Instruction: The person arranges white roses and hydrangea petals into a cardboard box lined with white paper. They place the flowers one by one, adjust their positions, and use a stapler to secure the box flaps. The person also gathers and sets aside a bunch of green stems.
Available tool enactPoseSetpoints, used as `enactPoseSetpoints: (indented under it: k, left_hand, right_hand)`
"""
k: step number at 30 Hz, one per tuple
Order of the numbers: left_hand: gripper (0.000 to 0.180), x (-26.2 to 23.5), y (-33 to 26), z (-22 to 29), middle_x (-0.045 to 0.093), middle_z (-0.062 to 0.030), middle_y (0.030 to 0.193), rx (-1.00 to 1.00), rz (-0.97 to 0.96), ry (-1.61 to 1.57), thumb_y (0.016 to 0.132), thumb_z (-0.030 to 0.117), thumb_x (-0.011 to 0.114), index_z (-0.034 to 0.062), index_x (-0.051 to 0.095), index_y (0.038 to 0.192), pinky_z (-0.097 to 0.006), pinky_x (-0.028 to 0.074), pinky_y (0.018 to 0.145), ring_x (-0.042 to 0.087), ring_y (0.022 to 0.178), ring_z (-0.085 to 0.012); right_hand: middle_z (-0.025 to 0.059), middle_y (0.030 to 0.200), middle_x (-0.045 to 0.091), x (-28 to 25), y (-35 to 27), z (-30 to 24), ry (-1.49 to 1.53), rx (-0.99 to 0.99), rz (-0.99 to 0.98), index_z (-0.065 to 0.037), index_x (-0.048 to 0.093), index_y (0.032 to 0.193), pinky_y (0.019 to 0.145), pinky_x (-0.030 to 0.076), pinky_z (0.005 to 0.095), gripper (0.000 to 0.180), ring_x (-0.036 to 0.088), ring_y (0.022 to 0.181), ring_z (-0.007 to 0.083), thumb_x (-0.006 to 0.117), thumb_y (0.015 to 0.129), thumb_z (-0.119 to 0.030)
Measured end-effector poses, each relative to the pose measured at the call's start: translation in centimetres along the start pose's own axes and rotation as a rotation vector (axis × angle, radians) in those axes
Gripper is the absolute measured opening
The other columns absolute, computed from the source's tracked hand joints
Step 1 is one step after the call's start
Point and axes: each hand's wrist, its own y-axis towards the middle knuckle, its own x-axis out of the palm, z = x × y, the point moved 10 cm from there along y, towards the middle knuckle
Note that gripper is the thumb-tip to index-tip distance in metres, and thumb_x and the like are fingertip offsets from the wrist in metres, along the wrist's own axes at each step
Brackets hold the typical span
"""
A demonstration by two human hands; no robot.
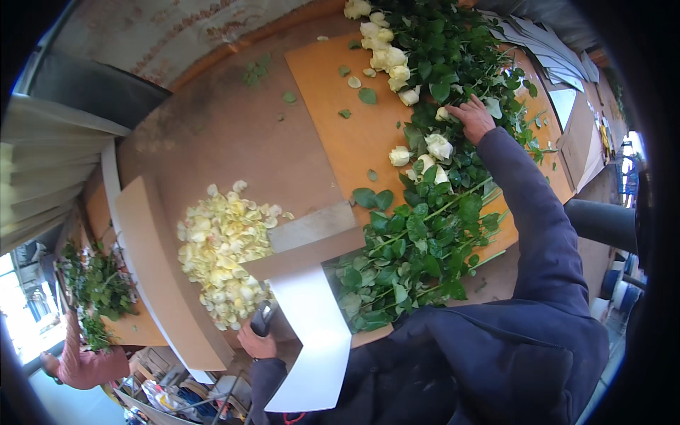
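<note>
My left hand point(258, 343) is closed around a dark stapler-like tool point(263, 319), beside a heap of pale yellow petals point(225, 248). My right hand point(473, 119) reaches far out over the leafy rose stems, its fingers stretched apart and the fingertips at a small white rose point(442, 113). Below that hand lie larger white roses point(439, 146). A row of cream roses point(388, 58) runs along the far end of the pile. Nearer to me, a leafy bundle of stems point(418, 244) rests beside a folded white sheet point(312, 319); its blooms cannot be made out.
A brown cardboard strip point(304, 253) stands by the white sheet. To the left rises a long cardboard panel point(166, 273). Flat sheets point(542, 46) are stacked at far right. Another person point(88, 365) works near greenery point(99, 283) at lower left. Loose leaves dot the orange board point(322, 85).
</note>
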Motion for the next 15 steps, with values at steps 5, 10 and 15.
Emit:
enactPoseSetpoints:
  k: [5, 10, 15]
  left_hand:
    - [0.065, 2.6, 0.7, 0.0, 0.063, -0.0208, 0.116, -0.069, -0.03, -0.085, 0.066, 0.002, 0.081, 0.0029, 0.062, 0.128, -0.052, 0.045, 0.099, 0.055, 0.112, -0.0447]
    - [0.06, 3.8, 1.3, -0.5, 0.061, -0.0218, 0.112, -0.184, -0.103, -0.067, 0.067, 0.006, 0.083, 0.0, 0.061, 0.123, -0.051, 0.046, 0.098, 0.056, 0.11, -0.0435]
    - [0.065, 3.8, 2.0, -0.4, 0.059, -0.023, 0.111, -0.126, -0.151, -0.028, 0.066, 0.013, 0.083, -0.0026, 0.057, 0.123, -0.055, 0.044, 0.094, 0.053, 0.107, -0.0475]
  right_hand:
    - [0.0092, 0.107, 0.065, -6.1, -4.0, 1.9, 0.022, -0.096, 0.321, -0.015, 0.073, 0.126, 0.12, 0.039, 0.0524, 0.058, 0.059, 0.118, 0.0356, 0.06, 0.074, 0.007]
    - [0.0139, 0.118, 0.066, -2.8, -5.1, 4.1, 0.071, 0.062, 0.183, -0.012, 0.071, 0.13, 0.113, 0.044, 0.0489, 0.063, 0.057, 0.123, 0.0386, 0.057, 0.073, 0.01]
    - [0.0141, 0.129, 0.07, 2.0, -2.9, 5.0, 0.359, 0.155, -0.302, -0.009, 0.067, 0.139, 0.105, 0.052, 0.0398, 0.065, 0.066, 0.121, 0.0315, 0.067, 0.076, 0.007]
